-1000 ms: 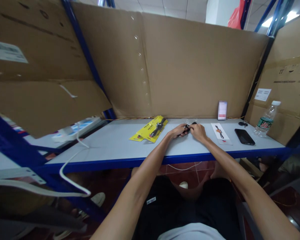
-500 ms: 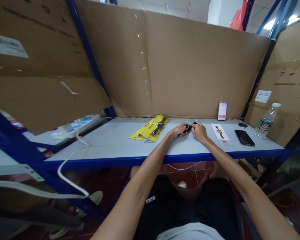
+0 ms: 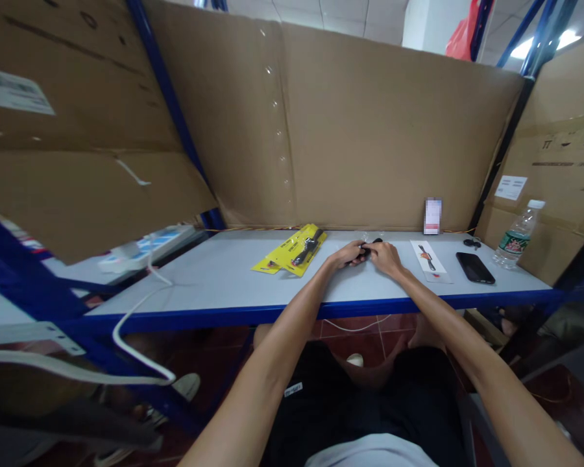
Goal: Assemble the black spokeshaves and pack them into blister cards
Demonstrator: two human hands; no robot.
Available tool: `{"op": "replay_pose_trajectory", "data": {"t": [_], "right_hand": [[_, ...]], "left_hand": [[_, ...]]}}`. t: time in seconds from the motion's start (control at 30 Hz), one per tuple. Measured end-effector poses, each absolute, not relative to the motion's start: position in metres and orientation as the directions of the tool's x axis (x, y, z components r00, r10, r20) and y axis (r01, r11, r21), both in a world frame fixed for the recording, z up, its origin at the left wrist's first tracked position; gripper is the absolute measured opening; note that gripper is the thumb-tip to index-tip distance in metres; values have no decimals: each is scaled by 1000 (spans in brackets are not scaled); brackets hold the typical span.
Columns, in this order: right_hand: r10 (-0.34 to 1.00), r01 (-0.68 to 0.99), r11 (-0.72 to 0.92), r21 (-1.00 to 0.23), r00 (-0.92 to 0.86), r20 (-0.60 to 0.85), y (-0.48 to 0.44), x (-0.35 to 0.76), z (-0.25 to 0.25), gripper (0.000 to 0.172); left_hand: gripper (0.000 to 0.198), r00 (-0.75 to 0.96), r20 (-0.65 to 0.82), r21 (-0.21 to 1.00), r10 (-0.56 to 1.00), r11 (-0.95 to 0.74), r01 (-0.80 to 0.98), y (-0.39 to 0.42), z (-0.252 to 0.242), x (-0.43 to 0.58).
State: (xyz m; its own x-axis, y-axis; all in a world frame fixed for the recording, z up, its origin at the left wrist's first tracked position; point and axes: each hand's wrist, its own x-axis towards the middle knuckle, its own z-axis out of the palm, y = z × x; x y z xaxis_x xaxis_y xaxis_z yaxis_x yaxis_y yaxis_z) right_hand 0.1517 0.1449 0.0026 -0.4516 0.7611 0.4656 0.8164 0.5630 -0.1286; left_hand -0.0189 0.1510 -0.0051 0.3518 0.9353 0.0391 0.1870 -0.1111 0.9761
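Note:
My left hand (image 3: pixel 349 253) is wrapped round a short black tool with a dark handle (image 3: pixel 378 240), held low over the grey tabletop (image 3: pixel 214 279). Closed on the same tool from the other side is my right hand (image 3: pixel 385 257), its fingertips meeting the left hand's near the middle. Fingers cover most of the tool, so its exact kind is hidden. Left of my hands lie overlapping yellow cards (image 3: pixel 286 254), with a similar black tool (image 3: pixel 307 249) in clear wrap on top. A white card (image 3: pixel 427 257) picturing a black tool with an orange part lies to the right.
A black phone (image 3: pixel 475 268), a small dark object (image 3: pixel 472 242) and a water bottle (image 3: pixel 514 239) are at the right. Another lit phone (image 3: pixel 433 216) leans on the cardboard back wall (image 3: pixel 370 143). A white cable (image 3: pixel 126 324) hangs over the left edge, near a power strip (image 3: pixel 150 250).
My right hand has shifted slightly left along the tool, its fingers now meeting the left hand's. The left hand has stayed in place.

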Motion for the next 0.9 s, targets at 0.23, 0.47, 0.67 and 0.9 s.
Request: {"op": "replay_pose_trajectory", "data": {"t": [0.23,0.47,0.67,0.9], "right_hand": [[814,870,477,-123,-385,436,143,151,4,45],[803,852,509,-123,-418,426,144,151,3,42],[798,856,497,-144,-385,464,145,151,2,46],[783,836,534,-123,-435,445,143,153,4,44]], "left_hand": [[11,357,43,975,933,-117,188,148,-3,-19],[13,348,47,975,936,-119,189,147,-3,-18],[11,354,53,973,934,-128,192,147,-3,-18],[12,331,43,974,942,-113,194,150,-6,-19]]}}
